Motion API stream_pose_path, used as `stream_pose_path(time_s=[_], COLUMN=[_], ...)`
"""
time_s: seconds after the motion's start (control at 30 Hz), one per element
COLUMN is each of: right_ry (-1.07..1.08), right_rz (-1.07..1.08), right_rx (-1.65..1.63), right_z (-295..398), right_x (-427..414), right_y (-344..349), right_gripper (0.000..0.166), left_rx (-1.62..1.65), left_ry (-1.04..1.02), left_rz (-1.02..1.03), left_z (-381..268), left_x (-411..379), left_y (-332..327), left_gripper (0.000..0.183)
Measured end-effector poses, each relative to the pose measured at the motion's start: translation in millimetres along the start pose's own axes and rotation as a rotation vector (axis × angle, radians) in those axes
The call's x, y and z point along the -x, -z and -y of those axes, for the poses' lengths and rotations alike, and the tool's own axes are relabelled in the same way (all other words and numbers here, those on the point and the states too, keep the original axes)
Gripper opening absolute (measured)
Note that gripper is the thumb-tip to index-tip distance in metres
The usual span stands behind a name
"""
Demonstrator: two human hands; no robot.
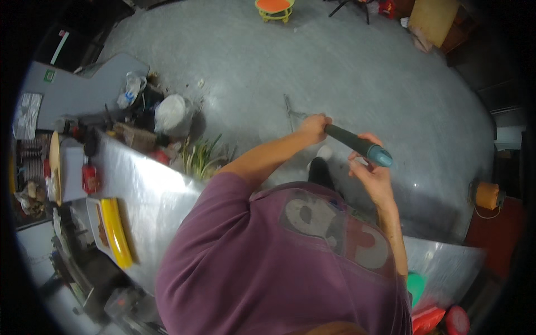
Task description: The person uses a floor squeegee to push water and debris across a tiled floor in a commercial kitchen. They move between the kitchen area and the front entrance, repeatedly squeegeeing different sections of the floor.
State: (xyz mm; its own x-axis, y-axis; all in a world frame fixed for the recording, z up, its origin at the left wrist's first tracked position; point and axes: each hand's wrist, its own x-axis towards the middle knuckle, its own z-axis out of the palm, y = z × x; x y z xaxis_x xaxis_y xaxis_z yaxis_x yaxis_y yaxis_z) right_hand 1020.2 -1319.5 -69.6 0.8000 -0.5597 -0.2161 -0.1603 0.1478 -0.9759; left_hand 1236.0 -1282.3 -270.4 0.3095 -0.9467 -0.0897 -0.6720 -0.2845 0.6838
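A dark green pole handle (347, 138) with a lighter blue-green end cap (380, 156) slants before my body, its capped end toward the camera. My left hand (315, 127) wraps around the pole, farther from the cap. Close to the cap, my right hand (370, 167) curls loosely about the handle from beneath, thumb and fingers on both sides. Beyond my left hand, a thin T-shaped head (289, 111) shows at floor level. It looks like a mop frame or squeegee, blurred. My left forearm and hand hide part of the shaft.
Grey floor (234, 54) stretches ahead. A metal counter (150, 197) bears a tray with a yellow roll (116, 232). Green stalks (201, 157) and a white-bagged bin (172, 115) are left. An orange-topped stool (275, 8) stands far off; an orange container (488, 195) is right.
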Motion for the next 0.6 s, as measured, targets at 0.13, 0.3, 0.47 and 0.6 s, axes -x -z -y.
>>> stream_pose_path(time_s=[0.13, 0.3, 0.47, 0.6], right_ry=[0.288, 0.462, 0.489, 0.586], right_rz=[-0.010, 0.129, 0.097, 0.090], right_rx=[0.520, 0.463, 0.540, 0.724], right_z=[2, 7, 14, 2], right_x=[-118, -278, -386, -470], right_y=[57, 103, 113, 103], right_gripper=[0.035, 0.029, 0.035, 0.043], left_rx=[-0.017, 0.073, 0.355, 0.650], left_ry=[-0.103, -0.174, -0.136, -0.137], left_rz=[0.027, -0.216, -0.329, -0.247], left_z=[-45, -41, -60, -79], left_x=[-88, -192, -217, -234], left_y=[41, 87, 165, 244], left_gripper=[0.022, 0.039, 0.061, 0.064])
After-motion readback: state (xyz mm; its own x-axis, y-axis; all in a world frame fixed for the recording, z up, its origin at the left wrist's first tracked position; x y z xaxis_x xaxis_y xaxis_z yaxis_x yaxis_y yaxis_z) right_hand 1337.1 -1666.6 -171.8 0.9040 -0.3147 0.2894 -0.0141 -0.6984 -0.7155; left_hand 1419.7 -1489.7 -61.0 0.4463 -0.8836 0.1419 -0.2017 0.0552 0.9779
